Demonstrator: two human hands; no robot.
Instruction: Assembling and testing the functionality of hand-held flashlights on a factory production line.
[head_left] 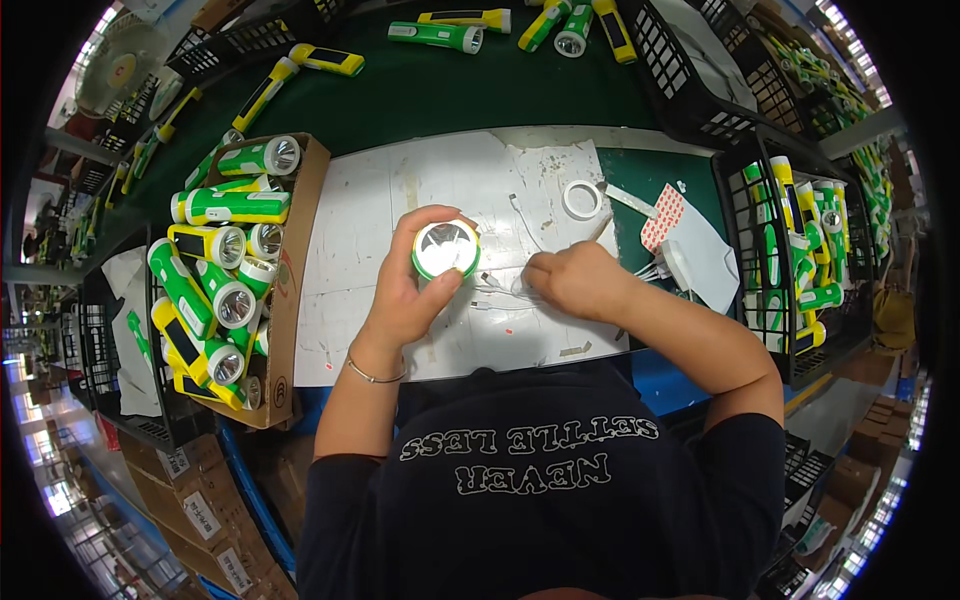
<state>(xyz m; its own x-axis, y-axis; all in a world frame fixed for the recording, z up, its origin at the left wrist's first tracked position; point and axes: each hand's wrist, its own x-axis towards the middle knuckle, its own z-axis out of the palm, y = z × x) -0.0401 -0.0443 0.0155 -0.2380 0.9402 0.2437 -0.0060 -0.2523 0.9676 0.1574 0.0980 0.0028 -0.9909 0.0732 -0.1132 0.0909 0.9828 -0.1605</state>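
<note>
My left hand is wrapped round a green and yellow flashlight, its round reflector facing up and shining bright. To its right, my right hand has its fingers pinched on a thin white charging cable low over the white board. Small plugs on several cable ends lie between the two hands. Another white cable plug lies farther back. The cables run rightward under my right hand toward a white charger block. My palm hides most of the flashlight's body.
A cardboard box heaped with flashlights stands at left; a black crate holds more at right. On the white board lies a tape roll. A red-dotted sticker sheet lies beyond. Flashlights line the green belt behind.
</note>
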